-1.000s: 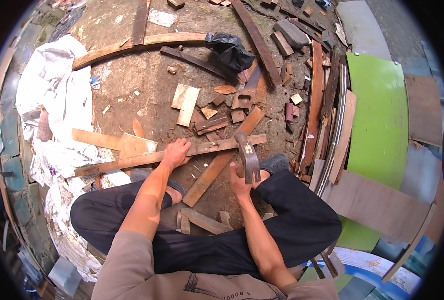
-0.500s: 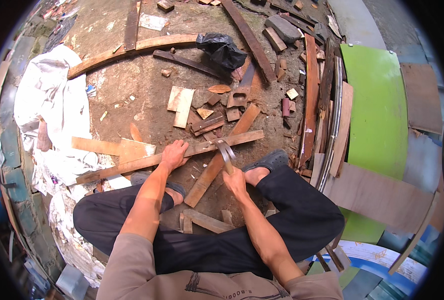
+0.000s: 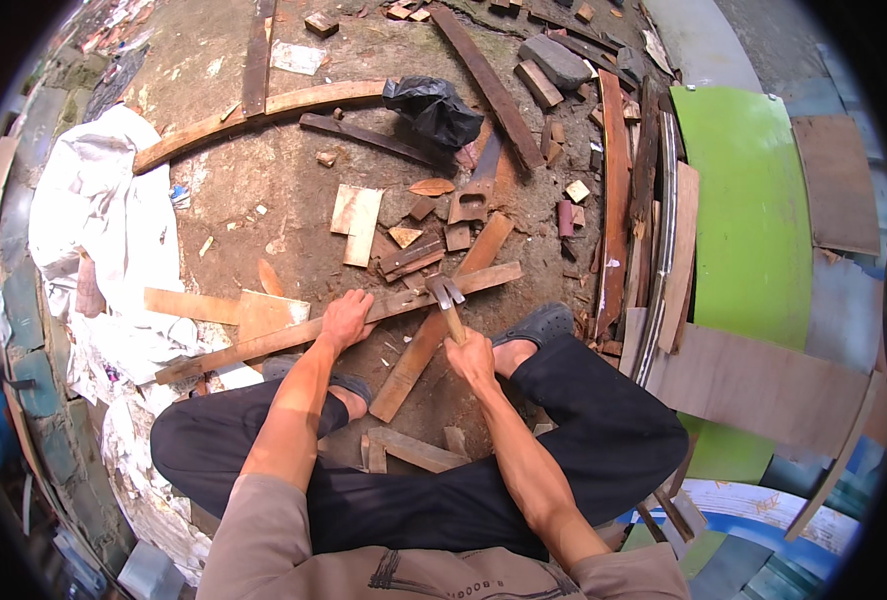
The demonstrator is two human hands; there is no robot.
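A claw hammer (image 3: 454, 318) is gripped by its wooden handle in my right hand (image 3: 471, 357). Its metal head rests at or just above a long wooden strip (image 3: 404, 302); whether they touch I cannot tell. My left hand (image 3: 348, 318) is closed over that strip near its middle, fingers over the far edge. The strip slants from lower left to upper right and crosses over a brown plank (image 3: 404, 378) on the ground. Left of my left hand, a short pale board (image 3: 269, 310) lies beside the strip.
Ahead lie a handsaw (image 3: 473, 200), a black plastic bag (image 3: 434, 108), pale wood offcuts (image 3: 357, 222) and a curved timber (image 3: 309, 98). White sacking (image 3: 104, 210) covers the left side. Stacked boards (image 3: 614, 220) and a green panel (image 3: 744, 220) line the right. A cut wood piece (image 3: 419, 450) lies between my legs.
The hammer head has turned and shifted slightly in my right hand, now over the strip. My left hand keeps its hold on the strip. The whole view has shifted a little.
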